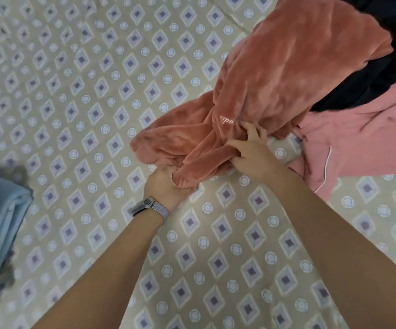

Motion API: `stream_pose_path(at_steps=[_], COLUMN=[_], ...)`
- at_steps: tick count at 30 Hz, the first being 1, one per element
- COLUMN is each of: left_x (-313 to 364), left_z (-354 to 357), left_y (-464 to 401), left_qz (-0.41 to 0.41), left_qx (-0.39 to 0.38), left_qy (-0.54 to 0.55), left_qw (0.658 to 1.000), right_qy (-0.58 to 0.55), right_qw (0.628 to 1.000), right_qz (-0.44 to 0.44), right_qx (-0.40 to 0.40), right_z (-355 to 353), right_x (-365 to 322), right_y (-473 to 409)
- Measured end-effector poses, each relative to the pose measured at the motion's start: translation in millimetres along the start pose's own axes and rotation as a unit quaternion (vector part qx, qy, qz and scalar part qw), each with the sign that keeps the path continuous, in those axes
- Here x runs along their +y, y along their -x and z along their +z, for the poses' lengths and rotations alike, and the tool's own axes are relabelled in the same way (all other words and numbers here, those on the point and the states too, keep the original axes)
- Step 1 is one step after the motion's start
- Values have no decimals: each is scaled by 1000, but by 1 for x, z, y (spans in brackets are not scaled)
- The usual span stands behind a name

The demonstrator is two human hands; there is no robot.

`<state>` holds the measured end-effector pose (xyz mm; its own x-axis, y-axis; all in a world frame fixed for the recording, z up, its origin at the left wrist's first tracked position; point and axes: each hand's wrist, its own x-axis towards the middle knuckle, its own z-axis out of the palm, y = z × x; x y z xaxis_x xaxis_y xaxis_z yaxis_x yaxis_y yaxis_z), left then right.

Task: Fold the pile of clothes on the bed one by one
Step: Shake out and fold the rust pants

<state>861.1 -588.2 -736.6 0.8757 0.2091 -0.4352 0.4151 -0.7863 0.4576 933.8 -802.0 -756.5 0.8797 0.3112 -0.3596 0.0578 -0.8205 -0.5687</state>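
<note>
Nearest to us, we are reaching both bare forearms out over the bed's tan sheet printed with purple diamonds and pale rings [78,119]. Our left hand [166,186], a metal mesh watch [149,207] on its wrist, is closing its grip round a bunched edge of the rust-orange plush fleece garment [275,74]; our right hand [251,150] is pinching the same fleece just beyond, fingers curled into its folds. The garment is lying crumpled, trailing back onto the pile. Behind it, a pink pyjama piece with white piping [348,148] and black clothing [358,89] are waiting unfolded. At the left edge, a folded pale blue fabric [4,222] is lying beside something dark, suggesting that we are only partway through the task.
</note>
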Motion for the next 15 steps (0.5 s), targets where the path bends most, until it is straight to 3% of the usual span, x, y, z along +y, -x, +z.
stream_pose_path(at_steps=[8,11,15], left_x=[0,6,17], left_z=[23,21,-8], left_y=[59,92,173], left_qz=[-17,20,61], left_qx=[-73,-107,-96], left_qy=[-25,-58,-32], left_qw=[997,992,993], right_qy=[-75,-62,-33], right_qw=[997,998,998], right_qz=[14,11,29], right_qx=[-3,-11,36], right_z=[14,12,5], right_x=[15,14,-11], right_y=[66,104,187])
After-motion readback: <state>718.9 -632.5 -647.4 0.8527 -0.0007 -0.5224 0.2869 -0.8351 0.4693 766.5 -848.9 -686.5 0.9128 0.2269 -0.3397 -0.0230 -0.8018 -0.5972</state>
